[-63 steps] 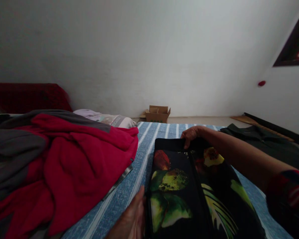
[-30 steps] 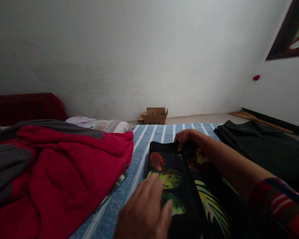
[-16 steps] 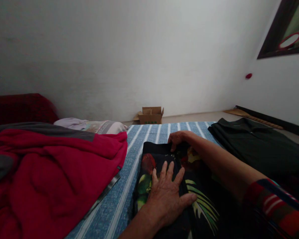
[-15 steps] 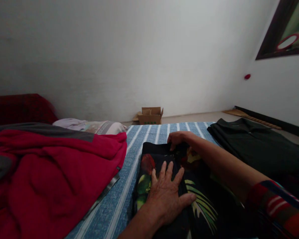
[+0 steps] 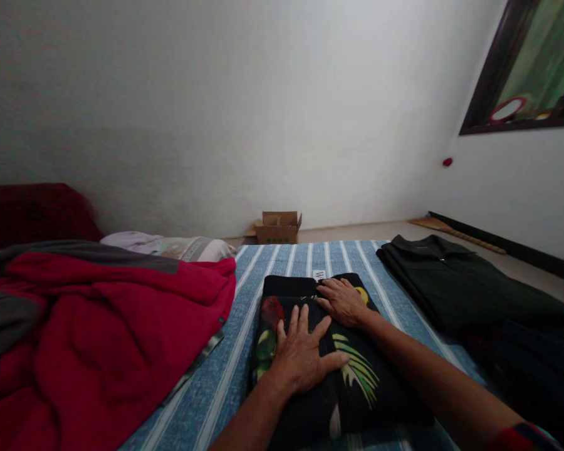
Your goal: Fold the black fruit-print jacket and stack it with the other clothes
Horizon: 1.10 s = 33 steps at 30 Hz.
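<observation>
A folded black garment (image 5: 357, 394) printed with green leaves and red fruit lies on the blue striped bedsheet (image 5: 244, 376) in front of me. My left hand (image 5: 303, 357) rests flat on its middle, fingers spread. My right hand (image 5: 342, 300) lies flat on the far part of the garment, fingers stretched out, just below a small white label (image 5: 319, 274) at the garment's far edge. Neither hand holds anything.
A heap of red and grey clothing (image 5: 98, 332) fills the left. A folded dark green shirt (image 5: 455, 285) lies at the right. A pale garment (image 5: 178, 246) sits behind the heap. A cardboard box (image 5: 277, 227) stands on the floor by the white wall.
My right hand let go of the garment's far edge and now lies flat on it. My left hand came up from the near left edge onto the garment's middle. The view has shifted.
</observation>
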### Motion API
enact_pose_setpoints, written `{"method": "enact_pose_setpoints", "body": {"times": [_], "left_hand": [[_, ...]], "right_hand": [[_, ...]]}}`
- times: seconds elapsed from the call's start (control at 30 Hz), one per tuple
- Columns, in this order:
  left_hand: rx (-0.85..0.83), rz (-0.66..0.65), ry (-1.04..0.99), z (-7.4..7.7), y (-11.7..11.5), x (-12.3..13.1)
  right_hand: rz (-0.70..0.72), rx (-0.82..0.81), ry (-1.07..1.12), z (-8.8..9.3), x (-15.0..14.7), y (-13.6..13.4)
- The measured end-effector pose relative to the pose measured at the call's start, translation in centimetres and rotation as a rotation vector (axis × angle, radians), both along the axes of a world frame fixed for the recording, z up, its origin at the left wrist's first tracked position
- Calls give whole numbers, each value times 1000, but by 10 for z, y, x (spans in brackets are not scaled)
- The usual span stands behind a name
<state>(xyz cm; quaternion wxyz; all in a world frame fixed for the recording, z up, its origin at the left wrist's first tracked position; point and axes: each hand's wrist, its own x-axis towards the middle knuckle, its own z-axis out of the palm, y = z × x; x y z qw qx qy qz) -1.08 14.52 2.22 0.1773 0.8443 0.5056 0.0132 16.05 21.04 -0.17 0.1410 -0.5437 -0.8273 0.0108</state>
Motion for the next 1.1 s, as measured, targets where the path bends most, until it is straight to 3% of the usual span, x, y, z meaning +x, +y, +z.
{"method": "enact_pose_setpoints", "body": {"times": [0.13, 0.23, 0.4, 0.53, 0.63, 0.73, 0.87, 1.0, 1.1], "left_hand": [[7, 19, 35, -1, 2, 2], [6, 25, 36, -1, 2, 2], [17, 35, 23, -4, 4, 2], [45, 50, 28, -10, 7, 3], [65, 53, 44, -12, 8, 4], [61, 53, 56, -12, 9, 6], [82, 89, 39, -14, 13, 4], [101, 91, 61, -17, 18, -1], [129, 120, 92, -17, 17, -4]], "right_hand": [[-9, -6, 28, 8, -1, 1], [-96, 30, 86, 23, 9, -8], [-283, 81, 175, 36, 32, -54], [-175, 29, 149, 24, 23, -93], [-104, -90, 112, 15, 10, -103], [-92, -125, 110, 19, 5, -108], [-67, -43, 98, 26, -6, -132], [-21, 65, 79, 11, -25, -164], [-27, 124, 84, -2, -32, -173]]}}
